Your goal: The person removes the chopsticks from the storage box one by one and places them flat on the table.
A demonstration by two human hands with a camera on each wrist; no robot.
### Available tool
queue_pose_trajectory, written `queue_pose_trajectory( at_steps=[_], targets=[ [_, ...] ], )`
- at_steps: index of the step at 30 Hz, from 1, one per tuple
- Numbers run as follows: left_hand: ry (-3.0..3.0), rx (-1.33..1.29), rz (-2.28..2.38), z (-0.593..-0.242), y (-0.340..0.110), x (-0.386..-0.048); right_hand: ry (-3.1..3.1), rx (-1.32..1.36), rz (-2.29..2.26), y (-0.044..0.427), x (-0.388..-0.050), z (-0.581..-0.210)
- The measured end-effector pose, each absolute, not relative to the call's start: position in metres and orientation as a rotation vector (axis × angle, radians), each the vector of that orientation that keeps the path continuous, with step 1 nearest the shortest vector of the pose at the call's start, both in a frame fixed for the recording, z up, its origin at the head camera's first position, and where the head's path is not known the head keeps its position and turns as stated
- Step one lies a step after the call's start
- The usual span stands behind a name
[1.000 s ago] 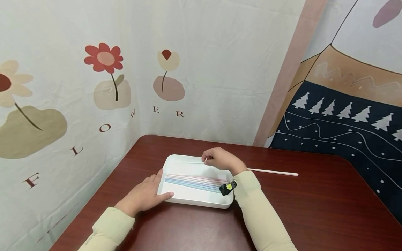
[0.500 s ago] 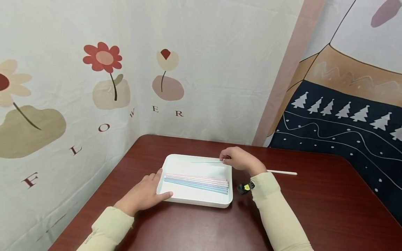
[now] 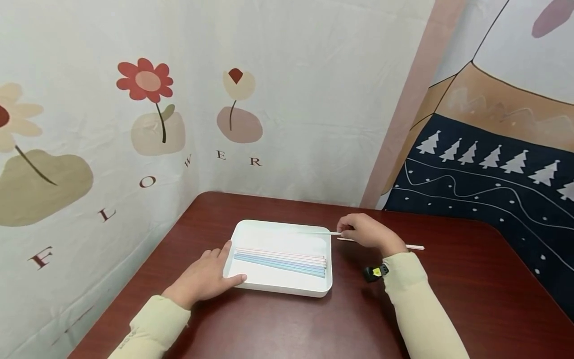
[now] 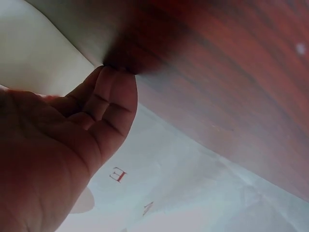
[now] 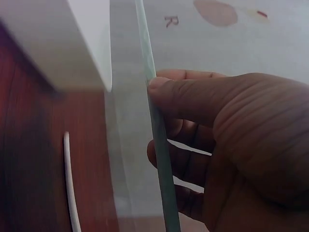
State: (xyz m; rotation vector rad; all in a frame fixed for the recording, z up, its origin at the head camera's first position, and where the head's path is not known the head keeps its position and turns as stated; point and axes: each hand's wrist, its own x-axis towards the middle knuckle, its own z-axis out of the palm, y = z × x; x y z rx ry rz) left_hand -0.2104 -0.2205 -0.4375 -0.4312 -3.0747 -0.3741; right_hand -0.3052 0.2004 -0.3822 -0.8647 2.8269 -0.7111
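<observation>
My right hand (image 3: 366, 231) pinches a thin pale green straw-like stick (image 5: 165, 183) between thumb and fingers, just beyond the right side of a white tray (image 3: 282, 289). The stick's far end still reaches over the tray. Inside the tray lies a row of several thin sticks (image 3: 280, 261) in pink, white, blue and green tones. At the tray's near left corner my left hand (image 3: 202, 280) holds on, thumb over the rim and fingers against the outer wall. Its thumb is out of sight in the left wrist view. Below my right hand, a white stick (image 3: 415, 247) lies on the table, partly hidden.
The tray stands on a dark red wooden table (image 3: 278, 324). Behind the table hangs a printed curtain (image 3: 314, 124) with flowers and letters; a dark panel with white trees (image 3: 475, 184) continues it on the right. A wrist camera (image 3: 375, 272) sits at my right cuff.
My right hand has moved rightward from above the tray to past its right rim, drawing the green stick along. My left hand and the row of sticks have stayed in place.
</observation>
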Motion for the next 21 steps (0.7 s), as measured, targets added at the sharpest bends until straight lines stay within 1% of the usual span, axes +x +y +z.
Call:
queue_pose_trajectory(
  at_steps=[12,21],
  targets=[
    [-3.057,-0.451,-0.347,-0.438,-0.221,-0.209,2.850,-0.768,-0.738,0.269,-0.297,-0.394],
    [-3.069,-0.429,-0.340,-0.437,-0.220,-0.208,2.841,-0.696,-0.703,0.296,-0.293,-0.411]
  ],
)
